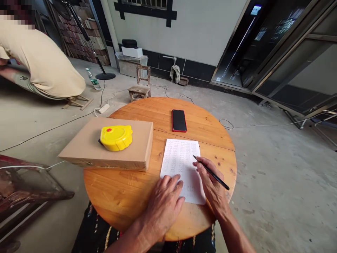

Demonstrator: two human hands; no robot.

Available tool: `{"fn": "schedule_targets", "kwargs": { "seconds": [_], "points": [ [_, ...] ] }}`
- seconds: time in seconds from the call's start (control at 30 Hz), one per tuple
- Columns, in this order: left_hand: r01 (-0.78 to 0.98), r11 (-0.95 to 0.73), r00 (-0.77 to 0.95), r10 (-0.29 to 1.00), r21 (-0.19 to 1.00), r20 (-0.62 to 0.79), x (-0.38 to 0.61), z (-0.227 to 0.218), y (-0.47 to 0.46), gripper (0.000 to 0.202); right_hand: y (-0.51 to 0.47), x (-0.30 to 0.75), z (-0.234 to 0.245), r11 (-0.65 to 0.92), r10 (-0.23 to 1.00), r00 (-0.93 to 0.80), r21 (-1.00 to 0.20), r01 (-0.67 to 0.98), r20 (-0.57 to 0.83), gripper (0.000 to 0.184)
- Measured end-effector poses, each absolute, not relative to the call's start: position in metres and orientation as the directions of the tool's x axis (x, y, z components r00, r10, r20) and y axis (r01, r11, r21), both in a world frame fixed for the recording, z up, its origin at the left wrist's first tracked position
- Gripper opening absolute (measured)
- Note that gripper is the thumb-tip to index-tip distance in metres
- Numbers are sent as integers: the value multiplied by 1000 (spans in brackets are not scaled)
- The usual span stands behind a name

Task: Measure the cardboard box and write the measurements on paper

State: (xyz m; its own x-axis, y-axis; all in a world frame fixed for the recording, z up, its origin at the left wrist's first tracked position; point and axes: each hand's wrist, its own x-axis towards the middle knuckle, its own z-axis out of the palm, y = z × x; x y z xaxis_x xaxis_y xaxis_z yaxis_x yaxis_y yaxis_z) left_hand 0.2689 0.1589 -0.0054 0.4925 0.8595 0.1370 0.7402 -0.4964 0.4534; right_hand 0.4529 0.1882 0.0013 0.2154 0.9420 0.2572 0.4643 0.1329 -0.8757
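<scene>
Your right hand [214, 189] pinches a black pen [218, 179] between closed fingers above the written sheet [180, 151], right of centre in the frame; your left hand [165, 200] lies open on its lower left. You seem to be mid-writing, so hold it flat. The round wooden worktop [118, 189] also bears a carton [84, 140]; a chair [139, 90] stands upper centre on grey floor [268, 168].

Chunky yellow plastic gadget [116, 138] with a red dot is just chilling on a flat brown cardboard box [81, 146], black phone in a red case [179, 121] off to the right. Further back on the grey floor [265, 189]: worn wooden chair [139, 90], clear green-labelled plastic bottle [93, 80].
</scene>
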Motion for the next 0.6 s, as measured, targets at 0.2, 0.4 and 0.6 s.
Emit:
{"fn": "schedule_targets", "kwargs": {
  "seconds": [0.2,0.4,0.6],
  "points": [
    [764,-537,513,842,357,168,264,-6,144,42,176,481,4,364,904,-248,-319,875,349,46],
    [808,-507,461,862,301,212,277,-14,142,37,195,485,-4,415,887,-395,-40,909,239,44],
    [822,-486,423,870,297,254,288,-18,146,36,190,489,-2,346,905,-291,-140,928,309,59]
  ]
}}
